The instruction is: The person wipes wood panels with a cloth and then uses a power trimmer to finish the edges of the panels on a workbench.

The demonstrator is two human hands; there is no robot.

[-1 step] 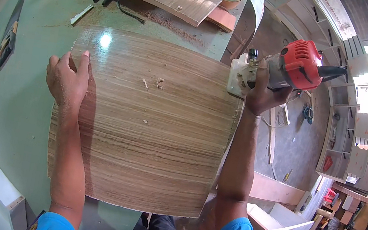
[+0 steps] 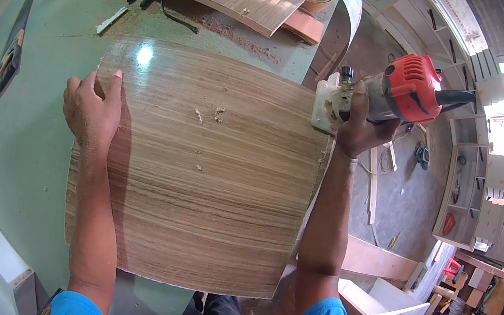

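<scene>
Right now your left hand (image 2: 92,107) lies flat, fingers spread, on the wood panel (image 2: 209,177); right hand (image 2: 357,123) grips the red trimmer (image 2: 401,92) at the panel's rt edge.

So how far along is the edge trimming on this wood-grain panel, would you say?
Done: chips on the panel and sawdust on the green table suggest some cutting has happened. In hand: the left hand presses the panel flat while the right hand grips the red trimmer at the far right corner. Left: the right edge nearer the person looks ragged, so likely most of that side, though that is hard to judge.
</scene>
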